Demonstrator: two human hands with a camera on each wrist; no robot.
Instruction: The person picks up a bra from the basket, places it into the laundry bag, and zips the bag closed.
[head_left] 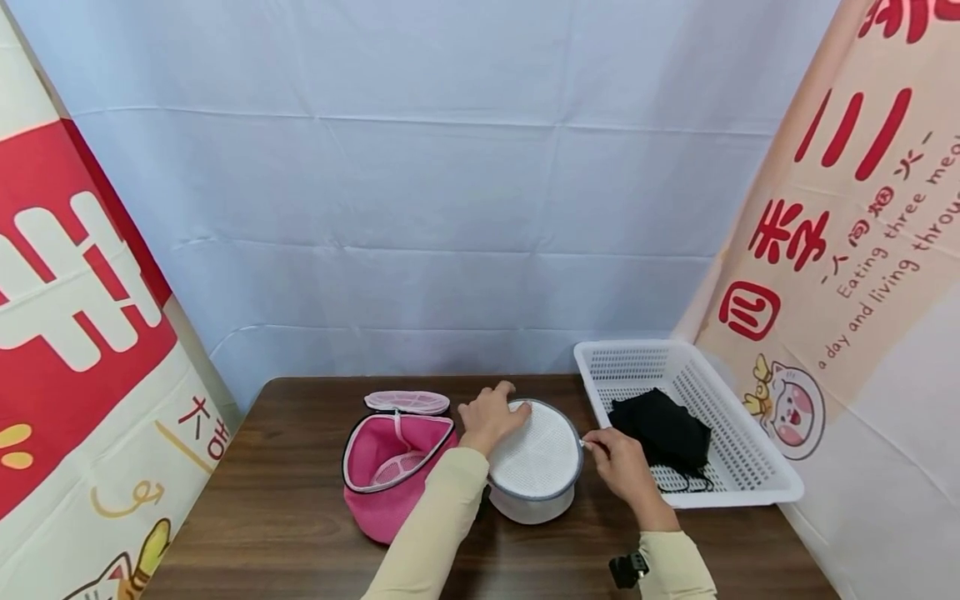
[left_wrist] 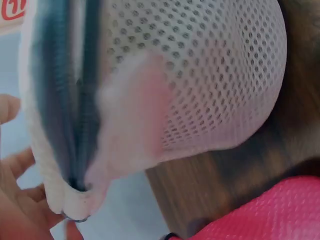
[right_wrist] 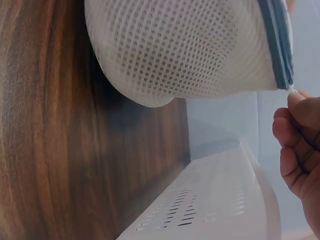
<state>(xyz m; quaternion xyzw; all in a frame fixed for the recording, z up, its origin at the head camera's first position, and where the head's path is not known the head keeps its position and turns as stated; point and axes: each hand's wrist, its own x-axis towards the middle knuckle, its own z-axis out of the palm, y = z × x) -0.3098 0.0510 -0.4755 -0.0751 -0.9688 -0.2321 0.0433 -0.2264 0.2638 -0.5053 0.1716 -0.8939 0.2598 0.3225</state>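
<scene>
A round white mesh laundry bag (head_left: 536, 467) with a grey-blue zip stands upright on the table. My left hand (head_left: 492, 419) rests at the back left of its flat lid, fingers spread and thumb over the top. In the left wrist view, a pale blur hides part of the bag's side. At the bag's right edge, my right hand (head_left: 624, 465) pinches the small white zip pull (right_wrist: 291, 89) between thumb and forefinger. Left of it sits a pink mesh laundry bag (head_left: 390, 508) with its lid (head_left: 407, 402) flipped back.
A white perforated basket (head_left: 738, 450) stands at the right with a black cloth item (head_left: 663, 429) and its cords inside. The brown wooden table (head_left: 262, 500) ends at a pale blue cloth backdrop (head_left: 450, 208). Printed cloths hang on both sides.
</scene>
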